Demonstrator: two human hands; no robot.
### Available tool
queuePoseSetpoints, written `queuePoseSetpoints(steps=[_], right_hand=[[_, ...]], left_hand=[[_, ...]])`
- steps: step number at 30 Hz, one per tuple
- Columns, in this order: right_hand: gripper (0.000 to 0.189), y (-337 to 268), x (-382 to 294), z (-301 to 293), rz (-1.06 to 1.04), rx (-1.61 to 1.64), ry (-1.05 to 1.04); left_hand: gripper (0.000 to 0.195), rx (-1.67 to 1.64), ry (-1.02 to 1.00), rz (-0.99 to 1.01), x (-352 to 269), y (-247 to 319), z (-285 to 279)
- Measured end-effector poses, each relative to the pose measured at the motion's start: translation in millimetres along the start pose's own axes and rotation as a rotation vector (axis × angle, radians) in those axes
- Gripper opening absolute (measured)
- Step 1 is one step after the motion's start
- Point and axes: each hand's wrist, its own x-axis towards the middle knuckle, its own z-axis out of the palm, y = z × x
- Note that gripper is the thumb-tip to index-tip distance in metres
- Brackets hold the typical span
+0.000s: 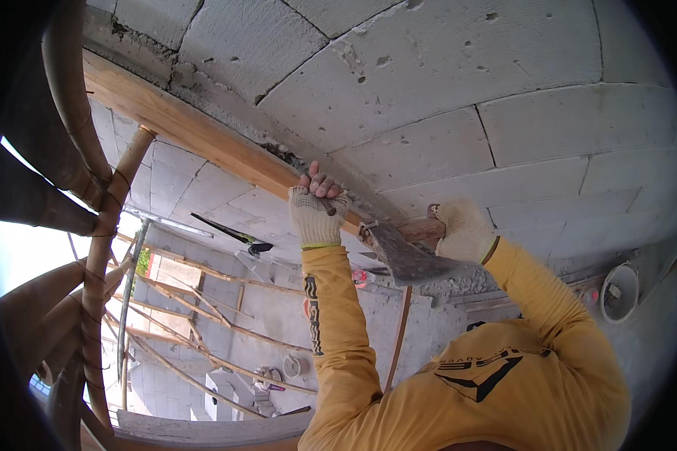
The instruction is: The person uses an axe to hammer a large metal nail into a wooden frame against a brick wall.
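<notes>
My left hand, in a knitted glove with bare fingertips, is closed around a rusty metal rod or large nail; its round head shows below the fingers. It is at the edge of a long wooden beam along the block wall. To the right, my gloved right hand is closed at the end of a short wooden handle. Beside that handle is a wide, dark metal blade, like a hoe's or adze's. A small brown metal piece shows by the right fingers; its link to the handle is unclear.
Light block wall runs along the upper side. Bamboo or wooden poles tied with wire stand left. A dark hand saw lies beyond the beam. A white bucket is at right. Far below are poles, blocks and another bucket.
</notes>
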Motion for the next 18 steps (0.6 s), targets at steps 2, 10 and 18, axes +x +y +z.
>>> queuePoseSetpoints(steps=[2, 10, 18], right_hand=[[0.021, 1.8, -11.7, -2.9, -0.080, -0.052, 0.021], [0.026, -2.5, -20.4, 1.4, -0.036, 0.181, 0.049], [0.024, 16.1, -44.5, 2.4, -0.009, 0.485, 0.094]], left_hand=[[0.025, 0.018, 0.022, 0.077, 6.8, -4.0, -0.9], [0.020, 0.069, 0.103, 0.245, 16.2, -24.4, 8.4], [0.027, 0.137, -0.101, 0.155, 2.8, -39.9, -63.5]])
